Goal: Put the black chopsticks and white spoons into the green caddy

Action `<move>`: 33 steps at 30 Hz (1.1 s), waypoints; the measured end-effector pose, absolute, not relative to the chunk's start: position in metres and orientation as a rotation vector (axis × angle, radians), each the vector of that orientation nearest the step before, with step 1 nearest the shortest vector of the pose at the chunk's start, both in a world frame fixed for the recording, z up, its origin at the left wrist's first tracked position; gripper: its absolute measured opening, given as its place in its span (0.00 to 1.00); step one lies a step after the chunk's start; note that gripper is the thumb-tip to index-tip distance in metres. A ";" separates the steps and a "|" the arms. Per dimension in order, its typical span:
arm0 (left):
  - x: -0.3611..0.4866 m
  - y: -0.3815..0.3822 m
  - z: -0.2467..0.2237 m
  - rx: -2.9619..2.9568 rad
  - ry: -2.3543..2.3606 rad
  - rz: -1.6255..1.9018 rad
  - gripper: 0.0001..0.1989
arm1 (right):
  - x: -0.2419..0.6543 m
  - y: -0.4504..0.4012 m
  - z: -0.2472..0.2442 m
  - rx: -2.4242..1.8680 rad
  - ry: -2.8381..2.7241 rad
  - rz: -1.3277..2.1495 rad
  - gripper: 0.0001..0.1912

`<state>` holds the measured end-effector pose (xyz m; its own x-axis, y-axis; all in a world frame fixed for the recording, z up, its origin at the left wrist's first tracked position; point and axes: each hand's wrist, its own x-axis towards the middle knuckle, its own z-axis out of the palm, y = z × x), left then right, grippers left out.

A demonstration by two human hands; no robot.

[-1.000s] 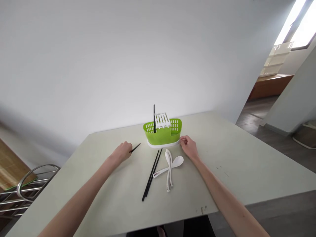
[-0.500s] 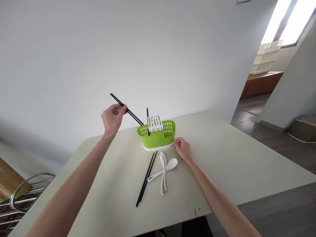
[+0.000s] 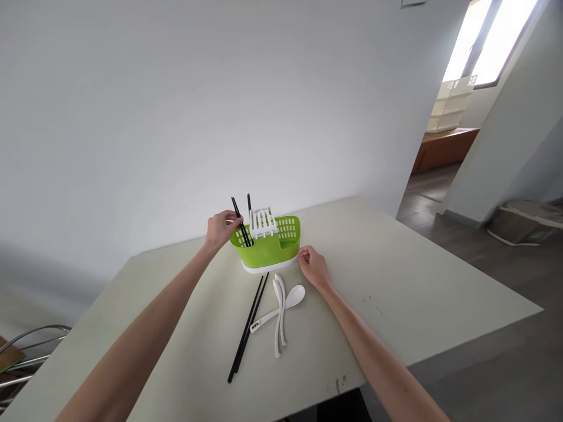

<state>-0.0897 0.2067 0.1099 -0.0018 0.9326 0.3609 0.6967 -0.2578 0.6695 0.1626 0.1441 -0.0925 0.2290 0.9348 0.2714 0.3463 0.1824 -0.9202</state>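
A green basket with a white base and a white slotted rack on top stands near the wall. My left hand pinches a pair of black chopsticks, whose lower ends are inside the basket's left compartment. Another black chopstick pair stands in that same side. My right hand has its fingers closed at the basket's lower right corner, touching it; whether they grip the base is hard to see. In front lie two black chopsticks and several white spoons, overlapping.
The pale table reaches up to a white wall. A metal rack is at the lower left. To the right, beyond the table, are a wooden bench and a covered box on the floor.
My left hand has moved right and down to the basket. The chopsticks in it have turned more upright and their ends have gone inside. My right hand remains at the basket's corner.
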 end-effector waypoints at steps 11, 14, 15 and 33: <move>-0.097 0.234 0.100 2.112 1.747 1.067 0.16 | 0.163 0.145 -0.092 -1.384 -1.345 0.648 0.09; -0.102 0.221 0.086 2.101 1.711 1.347 0.23 | 0.163 0.145 -0.090 -1.383 -1.348 0.645 0.09; -0.105 0.215 0.080 2.054 1.712 1.474 0.24 | 0.163 0.146 -0.090 -1.382 -1.347 0.643 0.09; -0.101 0.062 0.003 2.314 1.858 0.046 0.16 | 0.168 0.142 -0.096 -1.364 -1.349 0.653 0.11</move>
